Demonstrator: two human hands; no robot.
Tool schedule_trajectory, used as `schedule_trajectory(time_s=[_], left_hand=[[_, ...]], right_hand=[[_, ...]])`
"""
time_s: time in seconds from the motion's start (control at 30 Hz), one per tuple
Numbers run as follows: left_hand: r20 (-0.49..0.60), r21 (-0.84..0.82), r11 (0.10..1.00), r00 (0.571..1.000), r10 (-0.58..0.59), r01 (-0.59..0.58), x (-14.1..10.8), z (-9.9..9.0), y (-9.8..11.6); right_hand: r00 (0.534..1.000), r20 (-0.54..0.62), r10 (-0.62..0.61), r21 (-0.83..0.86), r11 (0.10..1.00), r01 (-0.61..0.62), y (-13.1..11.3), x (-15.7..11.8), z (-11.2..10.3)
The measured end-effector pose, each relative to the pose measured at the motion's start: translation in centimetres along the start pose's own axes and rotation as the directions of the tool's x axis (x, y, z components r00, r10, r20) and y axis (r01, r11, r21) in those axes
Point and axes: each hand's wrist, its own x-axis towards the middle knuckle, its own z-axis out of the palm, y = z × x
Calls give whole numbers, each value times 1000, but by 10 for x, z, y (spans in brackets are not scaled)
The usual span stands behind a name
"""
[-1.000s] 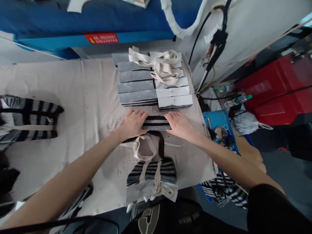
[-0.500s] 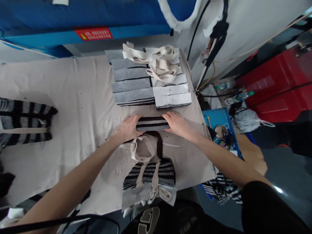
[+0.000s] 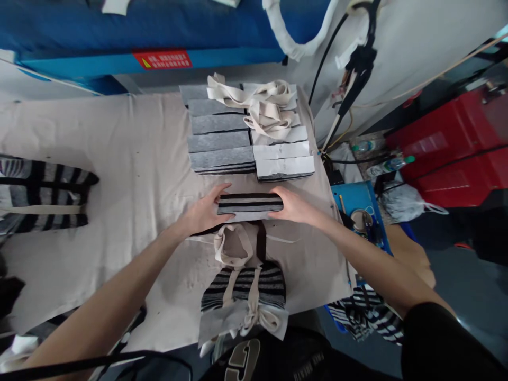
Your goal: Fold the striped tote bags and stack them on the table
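Observation:
A striped fabric stack (image 3: 251, 203), black and grey with a pale lower face, lies between my hands. My left hand (image 3: 204, 211) is at its left end, thumb and fingers spread apart around the corner. My right hand (image 3: 291, 205) grips its right end between thumb and fingers. Just below lies a loop of cream strap (image 3: 234, 246) beside a dark brown strip (image 3: 261, 241). Nearer my body is a striped bundle (image 3: 244, 286) tied with cream straps. Beyond my hands sit grey folded stacks (image 3: 222, 141) and white-topped ones (image 3: 283, 159), with loose cream straps (image 3: 270, 108) on top.
Beige cloth covers the table (image 3: 154, 159). A dark striped bundle (image 3: 43, 193) lies at the left. A blue tray (image 3: 351, 196) with tools, plastic bottles (image 3: 391, 165) and a red box (image 3: 452, 143) are at the right. A black cable hangs at the back right.
The stack has turned to show a pale lower face and more of its length. My left hand has opened wider and its fingers have lifted from the end.

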Motion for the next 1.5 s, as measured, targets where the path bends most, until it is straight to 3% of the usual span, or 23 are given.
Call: schedule_trajectory(time_s=[0.1, 0.17, 0.23, 0.37, 0.43, 0.53, 0.63, 0.8, 0.97, 1.13, 1.27, 1.33, 1.37, 1.43, 1.5], left_hand=[[-11, -163, 979, 992, -125, 122, -1, -9, -13], [11, -257, 933, 966, -257, 251, -3, -13, -20], [27, -321, 889, 941, -337, 328, -5, -13, -22], [7, -384, 853, 924, -381, 355, -9, -13, -21], [-8, -404, 841, 918, -396, 359, -10, -17, -23], [-58, -450, 817, 901, -430, 361, -8, -29, -33], [-107, -520, 776, 874, -473, 357, 0, -42, -47], [-139, -600, 726, 851, -507, 335, 19, -53, -59], [-158, -649, 702, 850, -502, 294, 38, -52, -51], [-158, -638, 718, 866, -474, 277, 46, -53, -52], [-150, -539, 778, 872, -466, 323, 44, -56, -55], [-275, -378, 862, 848, -453, 338, 40, -55, -46], [-384, -256, 913, 834, -397, 317, 37, -53, -38], [-540, 48, 979, 829, -143, 200, 34, -45, -16], [-484, 314, 949, 862, 154, 7, 34, -32, 8]], right_hand=[[980, 72, 185, 323, 925, -199, -8, 6, 3], [924, 153, 351, 542, 752, -376, -14, 9, 8], [861, 219, 459, 703, 538, -465, -19, 8, 16], [797, 188, 574, 902, 220, -371, -30, 3, 35], [756, 131, 641, 954, 125, -272, -37, 6, 46], [717, 64, 694, 989, 51, -137, -51, 24, 63], [669, 8, 743, 1000, 4, -15, -67, 50, 78], [531, -46, 846, 989, -34, 141, -82, 83, 93], [474, -53, 879, 961, -84, 263, -80, 95, 93], [444, -88, 892, 967, -31, 254, -77, 101, 96], [402, -101, 910, 971, 3, 237, -73, 105, 101], [388, -115, 915, 980, 39, 198, -69, 105, 103], [384, -123, 915, 982, 57, 179, -67, 104, 103], [381, -134, 915, 984, 78, 160, -64, 103, 104], [377, -136, 916, 984, 82, 156, -63, 103, 103]])
